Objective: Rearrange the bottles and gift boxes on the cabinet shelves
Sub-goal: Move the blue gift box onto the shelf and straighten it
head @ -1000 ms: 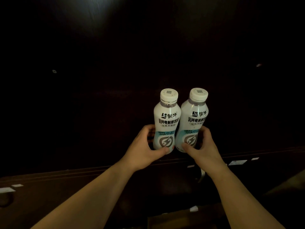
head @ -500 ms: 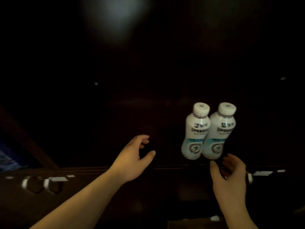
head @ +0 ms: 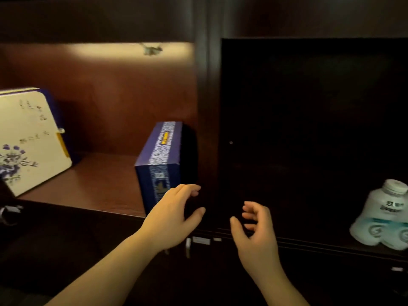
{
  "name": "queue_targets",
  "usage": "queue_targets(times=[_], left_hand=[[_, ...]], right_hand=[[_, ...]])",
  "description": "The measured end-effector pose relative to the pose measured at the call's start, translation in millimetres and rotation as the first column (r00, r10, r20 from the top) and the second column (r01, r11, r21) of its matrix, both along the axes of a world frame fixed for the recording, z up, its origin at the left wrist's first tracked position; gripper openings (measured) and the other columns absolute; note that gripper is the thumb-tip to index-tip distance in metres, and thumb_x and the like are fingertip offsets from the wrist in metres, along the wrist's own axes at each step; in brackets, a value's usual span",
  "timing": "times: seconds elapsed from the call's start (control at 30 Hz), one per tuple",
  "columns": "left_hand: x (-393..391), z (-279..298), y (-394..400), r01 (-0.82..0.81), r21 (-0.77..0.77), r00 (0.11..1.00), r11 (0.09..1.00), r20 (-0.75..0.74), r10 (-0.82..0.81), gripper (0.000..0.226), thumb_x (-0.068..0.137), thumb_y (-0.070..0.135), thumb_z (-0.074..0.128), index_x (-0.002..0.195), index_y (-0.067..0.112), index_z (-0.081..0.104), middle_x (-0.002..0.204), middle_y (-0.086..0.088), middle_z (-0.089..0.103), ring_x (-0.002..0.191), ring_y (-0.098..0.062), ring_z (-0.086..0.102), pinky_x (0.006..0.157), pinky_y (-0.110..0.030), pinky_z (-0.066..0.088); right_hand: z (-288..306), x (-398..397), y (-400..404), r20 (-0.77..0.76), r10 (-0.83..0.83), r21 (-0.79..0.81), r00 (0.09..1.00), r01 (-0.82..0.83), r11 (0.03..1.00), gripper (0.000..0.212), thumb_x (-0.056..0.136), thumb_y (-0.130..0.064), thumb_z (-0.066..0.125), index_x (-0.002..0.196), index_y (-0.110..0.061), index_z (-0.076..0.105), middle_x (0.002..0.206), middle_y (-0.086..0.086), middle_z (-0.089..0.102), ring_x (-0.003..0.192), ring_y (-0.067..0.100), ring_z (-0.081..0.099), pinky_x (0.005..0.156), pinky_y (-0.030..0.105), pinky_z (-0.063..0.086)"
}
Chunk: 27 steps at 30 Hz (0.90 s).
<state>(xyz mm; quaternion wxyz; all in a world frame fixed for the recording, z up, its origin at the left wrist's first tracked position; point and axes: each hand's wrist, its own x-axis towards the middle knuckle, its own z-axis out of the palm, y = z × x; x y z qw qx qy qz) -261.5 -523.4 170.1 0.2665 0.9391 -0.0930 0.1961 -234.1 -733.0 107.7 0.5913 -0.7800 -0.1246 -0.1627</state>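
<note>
Now the 2 bottles [head: 383, 219] stand at the far right of the dark compartment, well apart from both hands. A blue box [head: 160, 166] stands on the lit left shelf [head: 92, 184], just behind the left hand [head: 174, 215]. Half a second ago the bottles sat just above the right hand [head: 257, 235]. Both hands hover empty, fingers [head: 192, 189] loosely spread, forearms reaching forward.

Both bare hands hang empty, fingers spread: left hand [head: 174, 214] just before an upright blue patterned gift box [head: 160, 165], right hand [head: 257, 228] facing the dark compartment [head: 309, 129]; white plastic bottles [head: 384, 217] stand far right
</note>
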Motion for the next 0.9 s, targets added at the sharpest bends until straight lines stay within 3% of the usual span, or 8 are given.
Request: queue_targets(times=[0.17,0.37,0.5,0.6,0.7,0.8,0.9], left_hand=[[-33,21,102,-0.026,0.029,0.998,0.999,0.052,0.025,0.051,0.091,0.042,0.061,0.137,0.022,0.051,0.126,0.006,0.06,0.118,-0.014,0.053,0.098,-0.033,0.044],[-21,37,180,-0.049,-0.02,0.997,0.999,0.053,0.05,0.047,0.093,0.042,0.063,0.136,0.026,0.051,0.128,0.01,0.057,0.119,-0.012,0.05,0.1,-0.032,0.043],[16,42,212,-0.044,-0.032,0.996,0.999,0.081,0.046,0.046,0.093,0.041,0.062,0.135,0.023,0.053,0.13,0.008,0.057,0.119,-0.013,0.051,0.099,-0.032,0.042],[56,44,231,-0.033,-0.016,0.995,0.999,0.095,0.034,0.046,0.093,0.044,0.06,0.134,0.024,0.053,0.129,0.008,0.057,0.117,-0.013,0.051,0.097,-0.032,0.044],[96,50,246,-0.025,-0.054,0.996,0.998,0.088,0.03,0.046,0.092,0.045,0.062,0.133,0.026,0.054,0.129,0.009,0.058,0.117,-0.01,0.052,0.097,-0.027,0.043],[138,60,259,-0.029,-0.11,0.997,0.993,0.073,0.037,0.043,0.092,0.041,0.065,0.131,0.024,0.057,0.126,0.008,0.059,0.116,-0.01,0.054,0.098,-0.031,0.046],[182,65,270,-0.029,-0.177,0.998,0.984,0.047,0.037,0.039,0.092,0.037,0.066,0.127,0.022,0.059,0.123,0.006,0.061,0.113,-0.009,0.055,0.096,-0.026,0.043]], right_hand=[[23,-19,111,0.036,0.029,-0.008,0.999,-0.028,1.0,0.046,0.088,-0.028,0.074,0.111,-0.056,0.045,0.123,-0.023,0.048,0.112,-0.012,0.049,0.09,0.019,0.044],[43,-12,189,0.042,0.02,-0.11,0.999,-0.015,0.994,0.047,0.089,-0.037,0.071,0.123,-0.047,0.04,0.123,-0.034,0.036,0.12,-0.001,0.045,0.087,0.014,0.038],[48,10,214,0.117,-0.069,-0.144,0.991,0.086,0.986,0.052,0.086,-0.033,0.074,0.126,-0.039,0.041,0.123,-0.023,0.033,0.126,0.006,0.039,0.094,0.018,0.035],[50,31,229,0.219,-0.16,-0.152,0.963,0.196,0.969,0.057,0.08,-0.027,0.08,0.129,-0.026,0.05,0.127,-0.016,0.035,0.125,0.014,0.039,0.102,0.034,0.038],[54,51,246,0.297,-0.3,-0.132,0.906,0.351,0.927,0.072,0.066,-0.014,0.093,0.129,-0.005,0.059,0.138,0.013,0.046,0.125,0.031,0.041,0.101,0.054,0.042],[53,63,263,0.266,-0.392,-0.135,0.881,0.436,0.89,0.091,0.049,-0.011,0.101,0.127,0.009,0.059,0.141,0.034,0.048,0.128,0.052,0.045,0.101,0.065,0.039],[47,69,277,0.203,-0.428,-0.161,0.881,0.461,0.873,0.11,0.035,-0.02,0.105,0.13,0.009,0.058,0.146,0.036,0.046,0.128,0.059,0.047,0.099,0.07,0.041]])
